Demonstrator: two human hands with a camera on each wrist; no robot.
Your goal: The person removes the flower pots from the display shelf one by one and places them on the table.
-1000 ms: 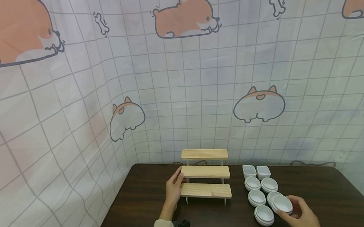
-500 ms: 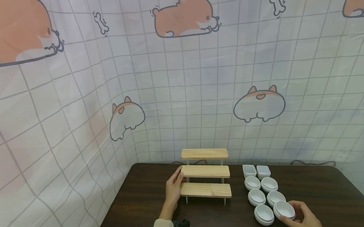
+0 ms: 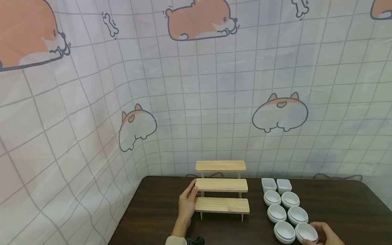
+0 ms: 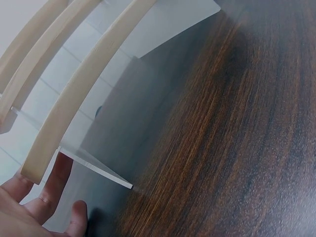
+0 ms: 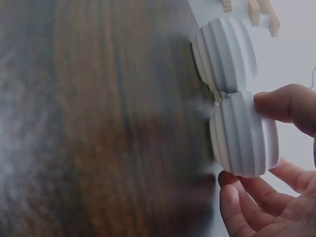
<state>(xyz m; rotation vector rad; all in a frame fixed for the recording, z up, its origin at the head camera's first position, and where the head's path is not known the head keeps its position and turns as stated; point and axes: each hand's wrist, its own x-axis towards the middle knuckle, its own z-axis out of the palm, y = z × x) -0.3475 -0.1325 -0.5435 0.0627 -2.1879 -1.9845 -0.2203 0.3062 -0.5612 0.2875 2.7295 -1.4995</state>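
Observation:
On the dark wooden table stands a three-tier display stand (image 3: 222,205) with pale wooden boards and clear legs. My left hand (image 3: 186,203) grips its left end by the middle board; in the left wrist view, fingers touch the end of a board (image 4: 74,94). At the front right, my right hand (image 3: 327,238) holds a stack of round white bowls (image 3: 305,232) between thumb and fingers. The right wrist view shows the ridged sides of that bowl stack (image 5: 242,136), touching or nearly touching a second stack (image 5: 224,57). Whether the held stack rests on the table is unclear.
More stacks of round white bowls (image 3: 276,212) form two columns right of the stand. Two square white dishes (image 3: 268,184) head the columns. A dark wristband (image 3: 195,243) lies by my left wrist. Behind the table (image 3: 349,203) hangs a patterned curtain (image 3: 230,135); dark cables run along its foot.
My right hand has brought its bowl stack toward me, from overlapping the stack behind to the front of the right column. The left hand has stayed at the stand.

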